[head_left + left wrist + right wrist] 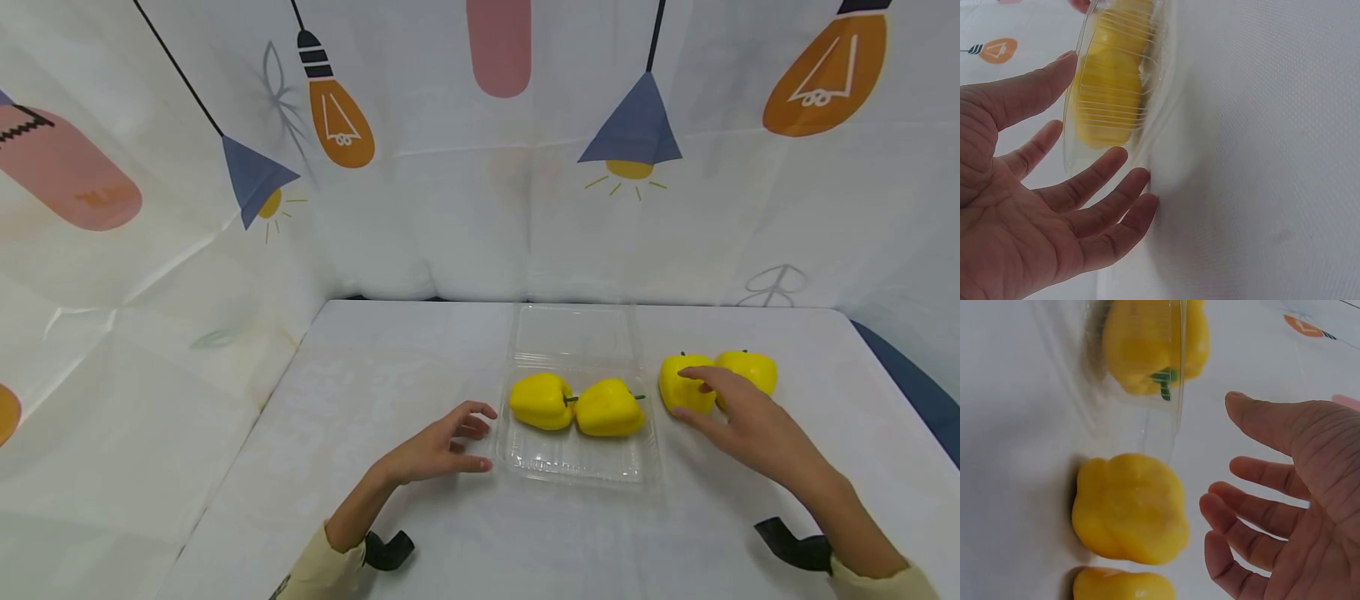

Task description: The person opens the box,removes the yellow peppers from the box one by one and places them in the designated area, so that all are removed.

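Right hand (742, 421) is hovering, fingers loosely curved and holding nothing, by two yellow peppers (686, 395) right of the clear box (570, 462); left hand (431, 450) is hanging empty, fingers spread, just left of it. Two more peppers (542, 402) are lying inside: seemingly half done, outer pair remaining, all looking glossy and plump

Soft light, dimmest in right wrist view
Faint shadows on the counter (405, 358); glints along the clear container (573, 462).

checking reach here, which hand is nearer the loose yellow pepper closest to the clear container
Right. The right hand is just beside that yellow pepper, not gripping it; the left hand is farther off, across the clear container, by its left edge.
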A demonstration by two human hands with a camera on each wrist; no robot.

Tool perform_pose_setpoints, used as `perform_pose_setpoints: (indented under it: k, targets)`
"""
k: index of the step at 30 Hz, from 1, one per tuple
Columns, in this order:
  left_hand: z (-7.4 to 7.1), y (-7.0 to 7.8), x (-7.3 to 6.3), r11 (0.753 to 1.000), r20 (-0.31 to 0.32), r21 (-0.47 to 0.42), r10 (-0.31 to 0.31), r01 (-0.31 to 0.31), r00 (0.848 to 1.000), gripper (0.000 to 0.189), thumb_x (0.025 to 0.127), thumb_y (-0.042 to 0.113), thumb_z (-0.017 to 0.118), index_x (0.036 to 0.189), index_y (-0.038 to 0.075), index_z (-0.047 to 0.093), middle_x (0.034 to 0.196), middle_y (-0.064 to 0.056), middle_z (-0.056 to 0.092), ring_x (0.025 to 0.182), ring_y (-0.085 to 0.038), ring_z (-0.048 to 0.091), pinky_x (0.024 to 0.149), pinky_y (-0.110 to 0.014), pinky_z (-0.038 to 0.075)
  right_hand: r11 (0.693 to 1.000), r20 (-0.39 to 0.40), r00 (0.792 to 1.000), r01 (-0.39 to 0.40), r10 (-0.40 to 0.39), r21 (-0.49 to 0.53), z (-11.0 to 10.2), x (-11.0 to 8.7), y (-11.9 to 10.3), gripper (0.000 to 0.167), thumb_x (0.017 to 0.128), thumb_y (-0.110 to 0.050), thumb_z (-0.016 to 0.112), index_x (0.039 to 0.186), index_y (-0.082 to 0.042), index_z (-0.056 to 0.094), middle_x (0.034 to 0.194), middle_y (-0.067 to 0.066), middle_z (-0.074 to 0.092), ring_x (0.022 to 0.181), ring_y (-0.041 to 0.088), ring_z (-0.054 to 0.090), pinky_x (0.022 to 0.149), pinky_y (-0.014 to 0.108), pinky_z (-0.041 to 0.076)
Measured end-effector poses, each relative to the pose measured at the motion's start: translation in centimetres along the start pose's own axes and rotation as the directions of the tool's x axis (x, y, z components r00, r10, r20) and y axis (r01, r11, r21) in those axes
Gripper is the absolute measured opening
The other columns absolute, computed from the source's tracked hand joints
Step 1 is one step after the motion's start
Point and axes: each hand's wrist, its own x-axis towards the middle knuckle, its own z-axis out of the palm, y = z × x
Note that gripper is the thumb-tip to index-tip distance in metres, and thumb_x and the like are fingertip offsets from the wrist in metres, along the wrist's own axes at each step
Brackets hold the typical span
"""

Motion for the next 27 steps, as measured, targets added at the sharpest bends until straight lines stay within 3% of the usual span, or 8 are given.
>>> perform_pose_setpoints:
  k: [4,10,18,27]
  targets:
    - [0.0,0.1,0.0,1.000,0.000,-0.003,-0.002,0.002,1.000,0.058,0.082,0.033,0.073,0.128,0.038,0.039,0.131,-0.001,0.050,0.121,-0.018,0.047,0.099,-0.043,0.041,1.000,-0.013,1.000,0.022,-0.022,-0.011,0.6,0.1,-0.4,0.060,0.083,-0.046,0.069,0.125,-0.007,0.054,0.115,0.016,0.059,0.100,0.032,0.053,0.084,0.058,0.046]
    - [0.0,0.2,0.0,1.000,0.001,-0.003,-0.012,0.012,1.000,0.059,0.081,0.033,0.074,0.129,0.037,0.039,0.131,-0.001,0.050,0.121,-0.018,0.047,0.099,-0.043,0.041,0.998,-0.019,0.998,0.067,-0.067,-0.016,1.4,0.4,-0.8,0.057,0.082,-0.043,0.070,0.127,-0.010,0.054,0.119,0.013,0.059,0.100,0.028,0.057,0.082,0.053,0.049]
    - [0.0,0.1,0.1,1.000,-0.001,0.003,-0.013,0.013,1.000,0.059,0.081,0.035,0.073,0.129,0.037,0.039,0.131,0.000,0.050,0.120,-0.017,0.047,0.099,-0.043,0.041,0.994,0.016,0.994,0.111,-0.111,0.003,2.1,0.9,-1.8,0.062,0.083,-0.051,0.066,0.129,-0.012,0.053,0.119,0.009,0.061,0.097,0.025,0.060,0.077,0.045,0.052]
    - [0.1,0.2,0.1,1.000,0.004,-0.005,-0.018,0.018,1.000,0.059,0.082,0.033,0.073,0.130,0.036,0.038,0.132,-0.002,0.049,0.121,-0.019,0.046,0.100,-0.044,0.041,0.990,0.009,0.990,0.141,-0.141,-0.020,2.9,1.2,-2.5,0.065,0.081,-0.055,0.065,0.128,-0.011,0.054,0.106,0.003,0.064,0.088,0.018,0.056,0.068,0.032,0.048]
